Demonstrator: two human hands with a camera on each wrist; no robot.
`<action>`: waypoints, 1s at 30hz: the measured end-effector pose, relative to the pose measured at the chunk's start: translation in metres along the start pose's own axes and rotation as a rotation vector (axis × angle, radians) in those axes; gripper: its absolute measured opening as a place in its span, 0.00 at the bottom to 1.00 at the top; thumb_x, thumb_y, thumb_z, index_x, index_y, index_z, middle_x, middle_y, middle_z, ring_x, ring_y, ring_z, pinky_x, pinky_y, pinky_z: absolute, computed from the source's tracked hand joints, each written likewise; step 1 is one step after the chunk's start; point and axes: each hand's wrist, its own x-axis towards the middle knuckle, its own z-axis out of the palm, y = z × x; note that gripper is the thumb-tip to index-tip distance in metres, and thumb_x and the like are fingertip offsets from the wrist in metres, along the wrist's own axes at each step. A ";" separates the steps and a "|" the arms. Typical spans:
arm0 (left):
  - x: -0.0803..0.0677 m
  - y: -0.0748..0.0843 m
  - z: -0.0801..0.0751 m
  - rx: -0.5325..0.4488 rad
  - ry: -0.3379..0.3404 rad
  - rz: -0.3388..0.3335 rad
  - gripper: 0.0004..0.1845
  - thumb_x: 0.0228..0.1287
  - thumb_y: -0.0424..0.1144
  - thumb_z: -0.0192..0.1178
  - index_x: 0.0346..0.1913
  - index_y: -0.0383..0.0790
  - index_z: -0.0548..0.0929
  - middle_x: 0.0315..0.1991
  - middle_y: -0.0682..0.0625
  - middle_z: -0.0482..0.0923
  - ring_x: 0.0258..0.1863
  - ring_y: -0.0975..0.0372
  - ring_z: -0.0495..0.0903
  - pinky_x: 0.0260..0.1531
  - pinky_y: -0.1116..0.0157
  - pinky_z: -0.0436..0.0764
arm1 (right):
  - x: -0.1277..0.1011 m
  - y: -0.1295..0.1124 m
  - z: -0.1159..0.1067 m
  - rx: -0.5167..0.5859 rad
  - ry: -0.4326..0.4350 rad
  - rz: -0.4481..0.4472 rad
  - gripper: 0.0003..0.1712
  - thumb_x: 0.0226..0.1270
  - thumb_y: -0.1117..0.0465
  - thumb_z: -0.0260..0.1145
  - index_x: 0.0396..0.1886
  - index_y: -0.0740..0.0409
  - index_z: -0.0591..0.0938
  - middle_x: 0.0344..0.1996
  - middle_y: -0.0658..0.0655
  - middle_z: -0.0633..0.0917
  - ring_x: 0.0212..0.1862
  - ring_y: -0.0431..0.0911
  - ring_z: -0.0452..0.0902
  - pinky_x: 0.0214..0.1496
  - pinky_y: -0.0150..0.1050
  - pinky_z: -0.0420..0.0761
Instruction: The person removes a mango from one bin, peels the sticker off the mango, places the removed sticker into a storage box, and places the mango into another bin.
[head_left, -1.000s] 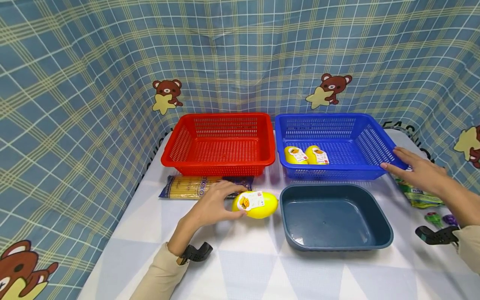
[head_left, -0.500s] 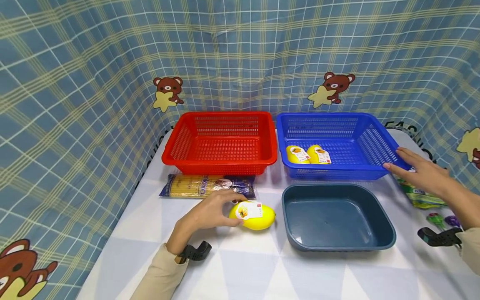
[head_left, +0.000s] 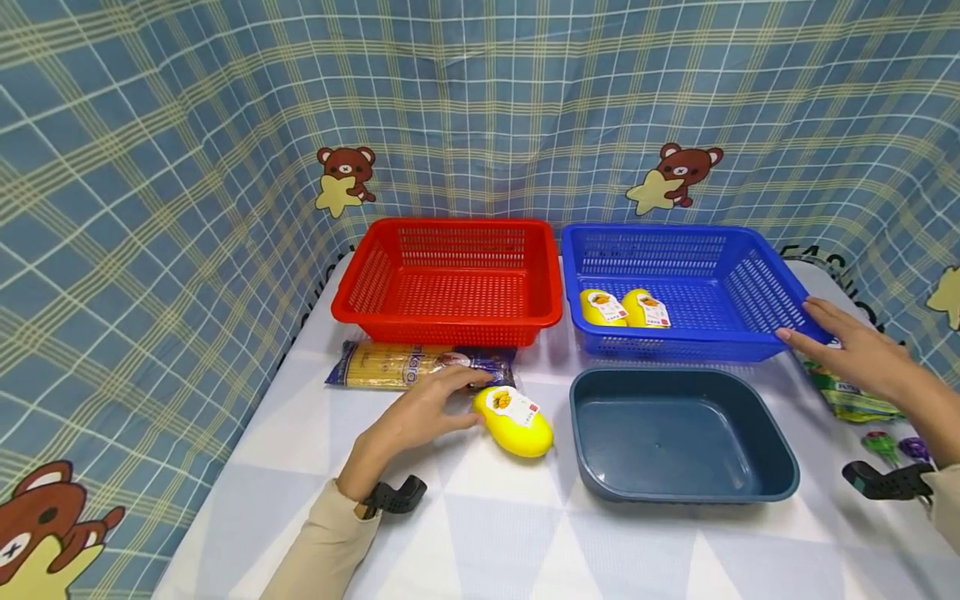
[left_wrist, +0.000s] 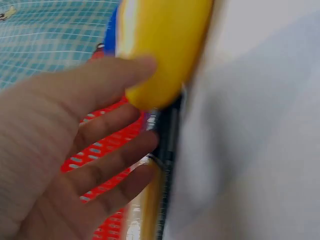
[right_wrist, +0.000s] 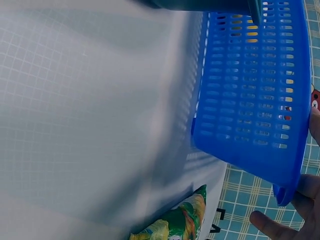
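Observation:
A yellow lemon-shaped pack [head_left: 515,422] with a white label lies on the table between a spaghetti packet [head_left: 408,366] and a dark blue tub [head_left: 678,433]. My left hand [head_left: 431,408] lies at its left end with fingers fairly straight. In the left wrist view the thumb [left_wrist: 100,82] touches the yellow pack [left_wrist: 160,50] and the other fingers reach toward the packet. My right hand [head_left: 847,350] rests with straight fingers on the right front corner of the blue basket [head_left: 757,287]. That basket holds two more yellow packs [head_left: 622,307].
A red basket [head_left: 450,321] stands at the back left beside the blue one. A green snack bag [head_left: 847,402] and small purple and green items [head_left: 892,447] lie at the right edge. Checked cloth walls surround the table. The right wrist view shows the blue basket's side [right_wrist: 250,100] and the bag [right_wrist: 175,222].
The yellow pack has turned on the table, so its long axis now slants toward the front right. My left hand has loosened from over it to its left end. The right hand stays put.

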 end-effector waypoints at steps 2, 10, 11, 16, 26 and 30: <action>0.001 -0.001 0.001 0.036 0.027 0.003 0.29 0.60 0.42 0.74 0.65 0.46 0.79 0.57 0.51 0.78 0.50 0.58 0.79 0.53 0.58 0.79 | 0.000 0.001 0.002 0.007 0.010 -0.001 0.53 0.77 0.35 0.45 0.77 0.71 0.39 0.74 0.78 0.37 0.69 0.81 0.36 0.53 0.85 0.43; 0.000 0.005 0.004 0.016 -0.015 -0.096 0.40 0.54 0.60 0.72 0.70 0.57 0.73 0.65 0.57 0.71 0.58 0.60 0.74 0.58 0.51 0.75 | -0.001 -0.005 -0.002 -0.055 0.061 -0.012 0.52 0.76 0.35 0.48 0.75 0.75 0.47 0.73 0.80 0.45 0.67 0.84 0.43 0.50 0.87 0.43; 0.000 0.006 0.006 0.012 -0.024 -0.112 0.41 0.53 0.64 0.71 0.71 0.58 0.72 0.66 0.58 0.69 0.60 0.61 0.73 0.59 0.51 0.74 | -0.001 -0.008 -0.002 -0.080 0.090 -0.020 0.51 0.76 0.35 0.49 0.75 0.75 0.50 0.72 0.80 0.48 0.66 0.83 0.46 0.51 0.87 0.44; 0.003 0.012 0.016 0.049 -0.018 -0.151 0.47 0.49 0.74 0.65 0.72 0.59 0.70 0.68 0.58 0.67 0.65 0.62 0.68 0.62 0.50 0.71 | -0.011 -0.037 -0.006 -0.168 0.285 -0.103 0.44 0.74 0.37 0.56 0.68 0.73 0.67 0.66 0.79 0.65 0.65 0.77 0.55 0.57 0.80 0.48; 0.003 0.015 0.026 0.103 0.023 -0.104 0.46 0.50 0.73 0.65 0.72 0.60 0.71 0.67 0.59 0.65 0.63 0.60 0.69 0.56 0.52 0.76 | -0.034 -0.131 0.004 -0.159 0.477 -0.503 0.29 0.55 0.59 0.77 0.56 0.64 0.82 0.55 0.70 0.81 0.61 0.67 0.70 0.60 0.71 0.58; 0.003 0.015 0.027 0.068 0.003 -0.103 0.46 0.52 0.71 0.66 0.74 0.59 0.68 0.68 0.59 0.64 0.64 0.60 0.68 0.57 0.51 0.75 | -0.040 -0.160 0.009 -0.146 0.474 -0.649 0.32 0.50 0.58 0.80 0.57 0.61 0.83 0.54 0.64 0.83 0.61 0.62 0.72 0.62 0.70 0.59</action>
